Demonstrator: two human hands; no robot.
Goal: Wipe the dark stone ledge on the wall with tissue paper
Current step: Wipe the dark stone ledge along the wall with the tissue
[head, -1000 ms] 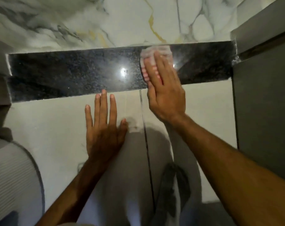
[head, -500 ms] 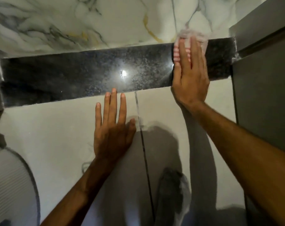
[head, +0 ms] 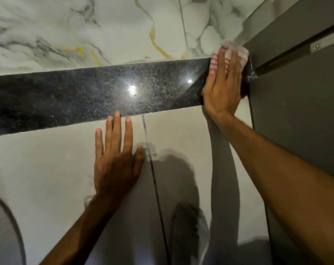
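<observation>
The dark speckled stone ledge runs across the wall from the left edge to the grey panel on the right. My right hand lies flat on the ledge's far right end, pressing a wad of white tissue paper against the stone; the tissue shows above and left of my fingertips. My left hand rests flat with fingers spread on the pale tile wall just under the ledge, its fingertips at the ledge's lower edge, holding nothing.
White marble tile with grey and gold veins rises above the ledge. A dark grey panel with a metal strip closes off the right side. A ribbed pale rounded object sits at the lower left. A dark grout line runs down the pale tile.
My right hand slid the tissue rightward along the ledge, from its middle to the far right end by the grey panel. My left hand stayed flat on the tile.
</observation>
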